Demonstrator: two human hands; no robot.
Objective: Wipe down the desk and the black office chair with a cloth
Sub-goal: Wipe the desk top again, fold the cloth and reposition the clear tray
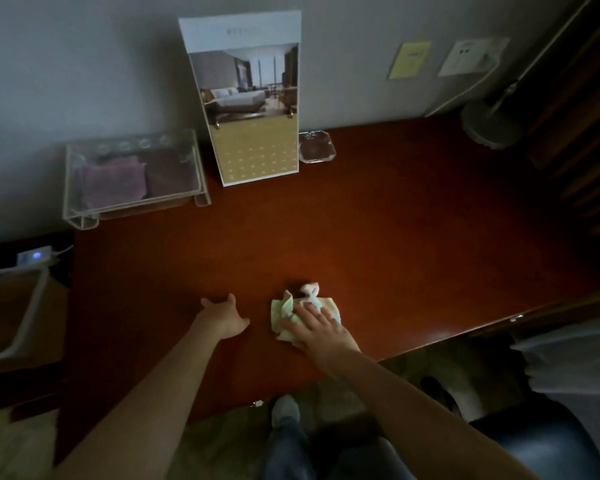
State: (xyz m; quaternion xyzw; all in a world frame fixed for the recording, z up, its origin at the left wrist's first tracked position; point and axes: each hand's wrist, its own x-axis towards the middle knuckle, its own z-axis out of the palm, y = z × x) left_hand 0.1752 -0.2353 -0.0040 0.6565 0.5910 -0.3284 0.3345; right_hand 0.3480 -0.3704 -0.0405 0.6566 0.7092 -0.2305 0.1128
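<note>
Head view: the pale, crumpled cloth (284, 313) lies on the red-brown surface (378, 220) close to its near edge, about midway along, under the right hand (321, 329), which lies flat and outstretched, pressing rather than gripping; the left hand (226, 319) rests spread and empty on the surface just beside it. The cloth looks light, soft and limp, likely to bunch on the glossy top, so a broad palm over its middle should steer it better than a pinch at one corner.
</note>
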